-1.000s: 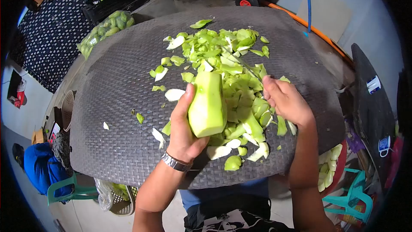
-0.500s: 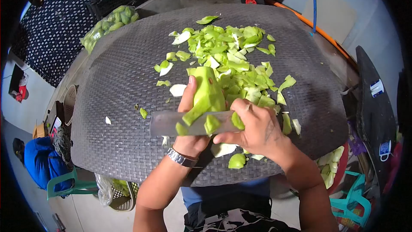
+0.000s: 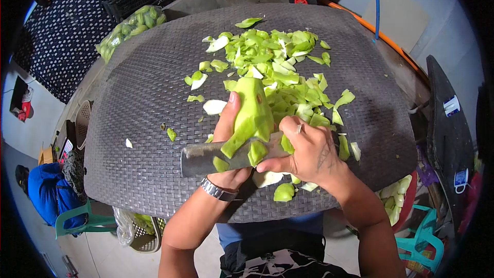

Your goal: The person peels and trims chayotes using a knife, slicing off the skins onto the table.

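Note:
A pale green, partly peeled vegetable (image 3: 252, 108) stands tilted in my left hand (image 3: 226, 128), whose thumb presses along its left side. My right hand (image 3: 309, 152) is closed on a wide-bladed knife (image 3: 198, 159); its handle is hidden in the fingers. The blade lies across the lower end of the vegetable, with bits of green peel stuck on it and a strip of peel hanging over it. Beyond the hands, a heap of green peelings (image 3: 267, 54) spreads over the dark woven table (image 3: 134, 103).
A bag of green vegetables (image 3: 136, 25) rests by the table's far left edge. Pale peeled pieces lie in a red basin (image 3: 406, 201) at lower right. A green stool (image 3: 424, 239), a blue bag (image 3: 51, 190) and a basket (image 3: 146, 242) stand around the table.
My right hand has come in from the right with the knife, and its blade now crosses the vegetable's near end. Since the middle frame the blade has tilted and shifted slightly nearer me.

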`<state>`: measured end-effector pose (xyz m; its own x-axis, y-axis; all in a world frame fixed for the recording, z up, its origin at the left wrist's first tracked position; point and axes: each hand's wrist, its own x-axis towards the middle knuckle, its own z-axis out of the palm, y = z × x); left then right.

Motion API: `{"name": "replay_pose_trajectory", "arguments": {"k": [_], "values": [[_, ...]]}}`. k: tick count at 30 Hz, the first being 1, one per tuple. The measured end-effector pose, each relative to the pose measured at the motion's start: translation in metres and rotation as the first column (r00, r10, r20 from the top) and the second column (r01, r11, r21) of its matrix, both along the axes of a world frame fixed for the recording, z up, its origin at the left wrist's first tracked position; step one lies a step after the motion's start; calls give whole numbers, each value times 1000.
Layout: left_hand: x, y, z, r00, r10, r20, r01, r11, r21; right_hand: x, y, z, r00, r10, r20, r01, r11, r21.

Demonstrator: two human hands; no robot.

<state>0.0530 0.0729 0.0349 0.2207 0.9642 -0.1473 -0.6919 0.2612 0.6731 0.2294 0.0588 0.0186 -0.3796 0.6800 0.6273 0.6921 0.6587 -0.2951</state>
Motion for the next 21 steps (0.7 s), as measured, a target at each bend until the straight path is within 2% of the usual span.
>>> {"name": "replay_pose_trajectory", "arguments": {"k": [6,9,10,11,12,13,14,17,18,19,21], "values": [[-3,1,-5,999,-45,-27,46,998,36,5,2,0,1000,21,-15,-22,1000,-21],[0,1,-6,999,-18,-42,19,999,28,12,7,1,999,-14,-33,12,999,-51],[3,-5,-5,999,34,-28,-35,999,-25,17,9,3,999,-37,-36,34,997,-68],[4,-11,-3,996,88,-16,-89,993,-79,25,14,2,994,-75,-74,65,989,-130],[-1,-6,-6,994,-2,-112,1,1000,-8,33,20,3,987,-115,-110,92,977,-192],[0,-3,-6,993,-45,-108,48,998,28,37,25,5,977,-157,-143,118,961,-250],[0,-2,-3,994,-66,-92,67,998,8,40,24,12,970,-140,-199,73,948,-309],[-5,4,-7,991,-120,-51,118,992,-40,38,17,24,964,-211,-164,83,819,-567],[-8,5,-10,989,-140,-39,137,989,-56,32,13,26,966,-171,-196,38,838,-544],[-5,5,-10,995,-88,-41,85,993,-81,26,11,17,965,-120,-235,1,892,-452],[4,4,-10,999,13,-47,-19,992,-128,15,4,17,984,-7,-177,-71,899,-431]]}}
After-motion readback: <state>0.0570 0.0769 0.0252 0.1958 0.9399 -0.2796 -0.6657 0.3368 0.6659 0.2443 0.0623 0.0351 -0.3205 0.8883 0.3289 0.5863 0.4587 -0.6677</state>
